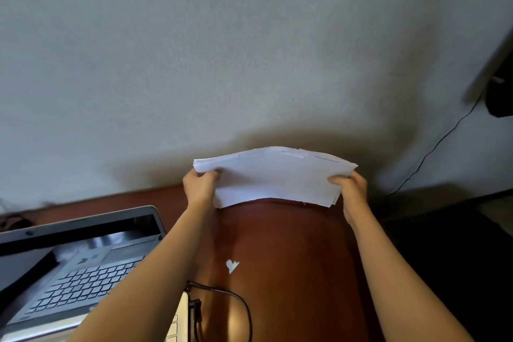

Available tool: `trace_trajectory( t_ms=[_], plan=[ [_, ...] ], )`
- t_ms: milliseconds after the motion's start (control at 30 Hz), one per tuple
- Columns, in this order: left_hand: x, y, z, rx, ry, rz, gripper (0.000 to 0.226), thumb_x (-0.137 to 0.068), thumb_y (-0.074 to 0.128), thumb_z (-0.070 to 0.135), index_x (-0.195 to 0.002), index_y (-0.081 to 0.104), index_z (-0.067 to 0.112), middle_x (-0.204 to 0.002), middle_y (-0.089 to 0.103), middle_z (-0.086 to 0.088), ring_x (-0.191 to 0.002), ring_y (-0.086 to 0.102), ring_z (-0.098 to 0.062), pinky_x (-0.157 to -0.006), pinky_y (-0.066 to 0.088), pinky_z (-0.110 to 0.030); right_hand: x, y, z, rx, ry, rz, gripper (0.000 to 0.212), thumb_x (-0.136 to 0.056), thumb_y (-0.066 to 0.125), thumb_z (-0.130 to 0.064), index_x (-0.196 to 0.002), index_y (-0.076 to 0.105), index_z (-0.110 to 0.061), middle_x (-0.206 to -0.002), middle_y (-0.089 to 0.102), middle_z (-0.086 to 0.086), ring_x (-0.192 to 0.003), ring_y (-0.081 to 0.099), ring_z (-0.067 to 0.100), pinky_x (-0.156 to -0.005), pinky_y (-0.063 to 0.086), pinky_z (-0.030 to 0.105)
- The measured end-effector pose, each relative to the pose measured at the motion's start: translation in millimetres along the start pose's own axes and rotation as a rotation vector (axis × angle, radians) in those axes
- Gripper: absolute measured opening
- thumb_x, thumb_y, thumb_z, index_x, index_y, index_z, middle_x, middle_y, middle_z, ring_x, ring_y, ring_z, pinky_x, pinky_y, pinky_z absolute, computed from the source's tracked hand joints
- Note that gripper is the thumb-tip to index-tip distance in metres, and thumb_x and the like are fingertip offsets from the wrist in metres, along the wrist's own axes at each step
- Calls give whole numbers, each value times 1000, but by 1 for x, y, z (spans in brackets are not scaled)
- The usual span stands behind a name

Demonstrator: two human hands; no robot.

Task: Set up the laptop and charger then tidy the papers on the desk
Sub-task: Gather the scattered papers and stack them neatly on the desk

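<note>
The left hand [198, 189] and the right hand [352, 191] each gripped a short side of the stack of papers [274, 178] in the centre of the frame, thumbs on the near face and the other fingers hidden behind the sheets; the stack stood on its long edge, bowed slightly, its lower edge at or just above the far part of the desk [291, 244], though actual contact could not be told; the sheet edges along the top were not quite flush. Both bare forearms ran down to the lower edge and were cut off there; the left one crossed in front of the open laptop [83, 272] at lower left, hiding its right side; the screen was dark and a keyboard showed in it, perhaps as a reflection. A black charger cable [236, 300] looped on the desk at bottom centre, its plug end at the laptop's right edge; whether it was seated in the port was unclear. A small white paper scrap [232, 266] lay on the wood between the forearms. The pale wall [222, 50] filled the upper frame; at the right edge a dark object [499, 100] was cut off and unidentifiable, with a thin wire [433, 153] trailing down from it.
</note>
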State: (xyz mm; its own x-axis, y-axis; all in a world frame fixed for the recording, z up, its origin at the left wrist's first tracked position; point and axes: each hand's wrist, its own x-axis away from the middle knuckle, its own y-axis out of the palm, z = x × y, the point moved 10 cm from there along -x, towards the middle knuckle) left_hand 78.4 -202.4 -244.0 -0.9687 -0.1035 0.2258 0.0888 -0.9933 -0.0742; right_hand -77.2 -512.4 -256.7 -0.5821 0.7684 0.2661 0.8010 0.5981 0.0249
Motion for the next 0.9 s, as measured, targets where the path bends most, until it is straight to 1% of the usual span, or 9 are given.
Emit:
trace_trajectory(
  t_ms=[67, 167, 200, 300, 400, 467, 567, 733, 900],
  plan=[
    [-1, 3, 2, 6, 28, -31, 18, -81, 54, -8, -92, 56, 5, -73, 54, 2, -84, 49, -20, -59, 38, -19, 1, 0, 1, 12, -8, -21, 38, -80, 54, 12, -117, 58, 2, -87, 60, 2, -82, 57, 17, -60, 42, 23],
    [-2, 6, -9, 6, 2, -74, 36, -79, 50, -10, -112, 51, 4, -93, 57, -6, -90, 49, -21, -61, 40, -22, -2, 1, 17, 68, 43, -1, 45, -79, 53, 15, -122, 54, 3, -108, 59, 13, -106, 55, 30, -75, 43, 29],
    [-4, 8, -14, -8, -8, -87, 37, -77, 51, -9, -111, 52, 4, -97, 57, -9, -91, 48, -21, -62, 40, -25, -3, 2, 23, 103, 69, 14, 45, -79, 54, 14, -123, 54, 2, -117, 57, 17, -114, 52, 33, -81, 42, 32],
    [-10, 8, -28, -21, -60, -95, 26, -75, 53, -3, -93, 58, 15, -95, 62, -10, -93, 53, -23, -76, 43, -30, -4, 1, 35, 124, 128, 8, 49, -78, 64, 10, -124, 52, 0, -127, 55, 18, -120, 49, 33, -92, 41, 36],
    [-16, 1, -35, -69, -101, -64, 35, -78, 55, -10, -109, 61, 4, -105, 63, -13, -93, 56, -25, -78, 43, -31, 0, 2, 45, 131, 151, -35, 63, -75, 73, 1, -132, 46, 1, -132, 53, 17, -123, 49, 32, -101, 40, 39],
    [-15, 9, -39, -143, -100, -127, 40, -78, 55, -12, -115, 58, 3, -104, 61, -11, -93, 56, -26, -77, 42, -31, 5, 4, 46, 175, 146, -53, 63, -77, 73, -3, -134, 45, 0, -132, 52, 16, -123, 49, 32, -100, 40, 39],
    [-8, 9, -51, -139, -200, -121, 32, -82, 57, 0, -114, 58, 0, -96, 60, -12, -89, 57, -31, -79, 46, -36, 10, 7, 33, 153, 102, -18, 52, -82, 68, -4, -130, 49, 1, -127, 55, 18, -116, 53, 33, -91, 45, 38],
    [-2, 6, 3, -206, 3, -139, 28, -90, 61, 22, -109, 62, 2, -100, 62, -13, -97, 59, -31, -90, 50, -43, 17, 14, -6, 153, -14, 32, 31, -88, 61, -5, -116, 57, 6, -116, 61, 24, -90, 56, 27, -79, 45, 34],
    [3, -6, 64, -209, 120, -110, 36, -93, 56, 22, -123, 51, 5, -120, 58, -13, -109, 56, -31, -89, 45, -36, 31, 35, -42, 49, -55, 60, 32, -88, 60, -5, -117, 56, 8, -119, 60, 23, -106, 58, 38, -84, 46, 37]
  ],
)
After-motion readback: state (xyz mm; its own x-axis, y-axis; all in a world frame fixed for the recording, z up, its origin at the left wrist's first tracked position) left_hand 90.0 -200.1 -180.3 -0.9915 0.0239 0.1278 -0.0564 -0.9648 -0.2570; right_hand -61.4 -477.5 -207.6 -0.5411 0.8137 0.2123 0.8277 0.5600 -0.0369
